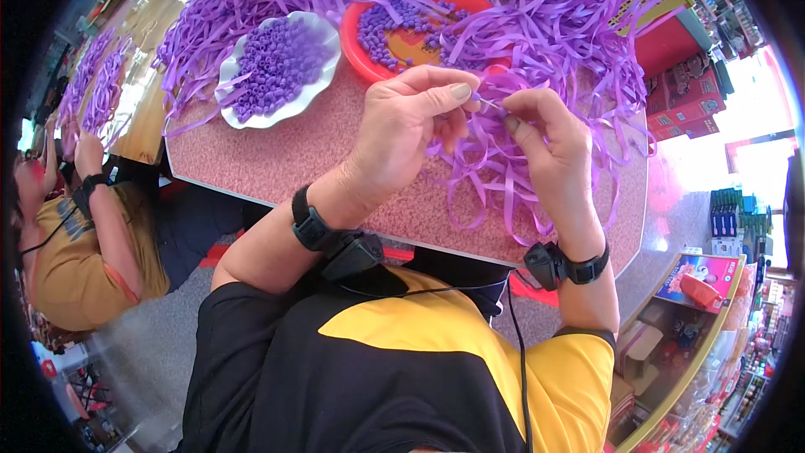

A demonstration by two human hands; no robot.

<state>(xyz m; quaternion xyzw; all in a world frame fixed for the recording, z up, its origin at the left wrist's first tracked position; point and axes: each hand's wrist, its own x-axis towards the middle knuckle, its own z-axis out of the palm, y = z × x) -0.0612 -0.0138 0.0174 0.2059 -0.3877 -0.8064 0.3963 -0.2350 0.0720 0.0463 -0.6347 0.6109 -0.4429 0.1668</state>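
Above the pink table my left hand [402, 122] pinches a small purple bead [475, 97] between thumb and forefinger. Close by on the right, my right hand [549, 130] is closed, thumb against forefinger, on a thin pale needle-like piece [491, 104] that reaches toward the bead. Whether it passes through the bead is too small to tell. Purple ribbons [495, 172] hang and lie under both hands. Beyond my left hand stand a white scalloped dish [314, 88] heaped with purple beads [272, 67] and a red tray [356, 38] with more beads.
Big heaps of purple ribbon [570, 0] cover the far side of the pink table [251, 155]. At left a person [101, 243] sits at a wooden table [142, 113] with ribbons. Red boxes [683, 96] and a glass-topped case [671, 335] stand right. A cable [518, 344] runs down my front.
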